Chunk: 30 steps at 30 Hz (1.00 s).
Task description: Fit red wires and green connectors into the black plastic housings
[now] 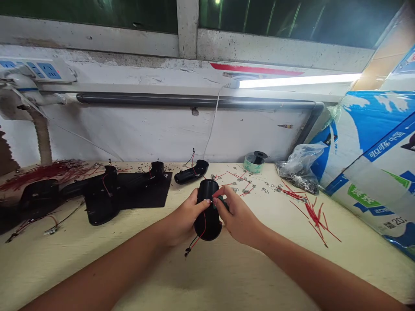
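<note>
A black plastic tube-shaped housing with red and black wires hanging from its near end is held over the middle of the table. My left hand grips its left side, thumb and forefinger at the top. My right hand wraps the right side and pinches a small green part with a red wire against the housing.
Several black housings with wires lie at the left on a black sheet; one more black housing is behind. Loose red wires and small metal parts lie right, with a tape roll, a plastic bag and a blue-white carton.
</note>
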Each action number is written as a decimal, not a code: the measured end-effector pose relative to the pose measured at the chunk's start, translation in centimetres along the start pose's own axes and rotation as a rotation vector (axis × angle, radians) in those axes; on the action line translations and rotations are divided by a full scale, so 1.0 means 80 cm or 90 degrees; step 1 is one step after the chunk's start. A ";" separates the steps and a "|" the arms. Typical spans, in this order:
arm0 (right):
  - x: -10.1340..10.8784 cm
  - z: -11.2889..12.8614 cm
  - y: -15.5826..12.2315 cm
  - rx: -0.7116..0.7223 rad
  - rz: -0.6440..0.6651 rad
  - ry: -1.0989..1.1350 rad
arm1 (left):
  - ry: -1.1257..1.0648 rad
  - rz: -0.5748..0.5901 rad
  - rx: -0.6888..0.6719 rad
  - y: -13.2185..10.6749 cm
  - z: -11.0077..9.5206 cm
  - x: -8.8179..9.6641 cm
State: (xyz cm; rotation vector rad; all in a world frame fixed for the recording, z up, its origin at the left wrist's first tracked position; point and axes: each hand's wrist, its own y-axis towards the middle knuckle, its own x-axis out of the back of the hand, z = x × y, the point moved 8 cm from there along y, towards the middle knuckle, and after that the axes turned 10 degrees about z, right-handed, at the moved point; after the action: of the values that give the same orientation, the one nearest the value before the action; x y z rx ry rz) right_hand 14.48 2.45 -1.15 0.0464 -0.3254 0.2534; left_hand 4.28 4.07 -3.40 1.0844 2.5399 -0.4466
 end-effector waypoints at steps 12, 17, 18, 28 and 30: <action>0.015 -0.008 -0.001 0.086 -0.062 0.131 | -0.047 -0.040 0.068 -0.007 -0.003 0.004; 0.015 -0.018 0.006 0.036 -0.043 0.297 | -0.052 -0.062 0.056 -0.005 -0.004 0.009; 0.015 -0.020 0.009 0.025 -0.037 0.320 | -0.050 -0.069 0.053 -0.005 -0.003 0.012; 0.023 -0.007 0.014 0.074 -0.030 0.248 | -0.056 -0.073 0.023 -0.004 -0.004 0.016; 0.026 -0.009 0.013 0.055 -0.053 0.230 | -0.050 -0.080 0.027 -0.005 -0.005 0.016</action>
State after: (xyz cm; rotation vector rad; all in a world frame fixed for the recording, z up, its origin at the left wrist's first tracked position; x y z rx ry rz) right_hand 16.38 4.00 -1.18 0.0975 0.0471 0.1890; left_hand 3.07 4.80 -3.57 0.9053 2.5485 -0.5663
